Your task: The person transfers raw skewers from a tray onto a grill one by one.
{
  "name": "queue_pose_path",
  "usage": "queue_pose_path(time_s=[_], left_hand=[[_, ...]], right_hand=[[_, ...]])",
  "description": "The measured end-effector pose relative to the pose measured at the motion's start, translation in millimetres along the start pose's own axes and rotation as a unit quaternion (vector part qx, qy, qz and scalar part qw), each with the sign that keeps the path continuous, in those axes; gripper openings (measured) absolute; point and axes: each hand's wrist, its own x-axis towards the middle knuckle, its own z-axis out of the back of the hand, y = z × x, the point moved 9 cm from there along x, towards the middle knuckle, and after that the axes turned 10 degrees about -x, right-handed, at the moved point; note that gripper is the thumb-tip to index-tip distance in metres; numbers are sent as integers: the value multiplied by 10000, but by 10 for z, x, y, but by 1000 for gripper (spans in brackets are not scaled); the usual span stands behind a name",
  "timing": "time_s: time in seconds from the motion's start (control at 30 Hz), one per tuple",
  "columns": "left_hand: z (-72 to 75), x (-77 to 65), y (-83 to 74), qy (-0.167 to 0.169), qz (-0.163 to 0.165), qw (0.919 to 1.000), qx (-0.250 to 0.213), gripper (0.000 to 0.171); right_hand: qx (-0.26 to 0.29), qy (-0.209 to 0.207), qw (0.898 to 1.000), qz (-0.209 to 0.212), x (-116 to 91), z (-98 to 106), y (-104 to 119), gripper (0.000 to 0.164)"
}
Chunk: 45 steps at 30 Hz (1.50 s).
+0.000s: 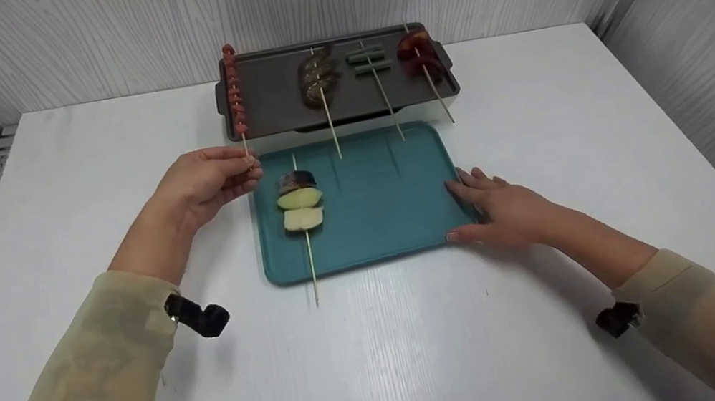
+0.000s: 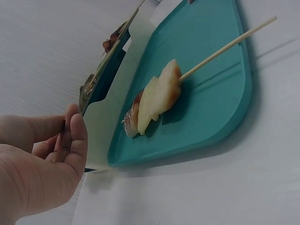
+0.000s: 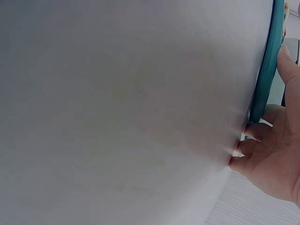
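Note:
In the head view my left hand [image 1: 208,178] pinches the bare lower end of a skewer of small red pieces [image 1: 236,97], which lies over the left end of a dark grill pan [image 1: 277,109]. Below it is a teal tray [image 1: 381,211]. One skewer on the tray carries a dark-skinned chunk, a yellow-green slice and a pale slice [image 1: 303,219]; its stick overhangs the near rim. My right hand [image 1: 504,208] rests against the tray's right edge near the front corner, fingers extended. In the left wrist view, the thumb and fingertips of my left hand [image 2: 51,154] meet.
Three more skewers lie across the pan: a brown scored piece [image 1: 318,80], green sticks [image 1: 369,60] and red curled pieces [image 1: 419,56]. Their sticks stick out over the pan's front edge. A white table [image 1: 382,349] holds everything, with pale wood-grain panels behind and at both sides.

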Motion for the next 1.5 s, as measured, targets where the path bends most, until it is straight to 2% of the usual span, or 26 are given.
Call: queue_pose_path(time_s=[0.23,0.4,0.7,0.8,0.93,1.03,1.27,1.5], left_hand=[[80,84,37,-98,105,9999,60,41],[92,121,40,-186,133,9997,43,44],[77,131,76,-96,121,9999,6,50],[81,125,102,-58,110,9998,-145,46],[86,95,134,64,63,9993,-372,32],[97,27,169,172,59,9987,-485,28],[81,-259,317,605,159,9946,-825,39],[-10,-614,558,1074,348,9918,-598,49]], right_hand=[[28,-6,10000,68,1,6,9,99],[21,-14,10000,74,9,-1,7,98],[38,-25,9999,99,9,1,35,99],[38,-23,10000,83,5,2,37,99],[7,-24,10000,47,3,-2,24,101],[-5,-37,10000,45,5,-1,17,102],[-43,-67,9999,82,7,2,20,100],[-50,-42,10000,29,11,2,19,101]])
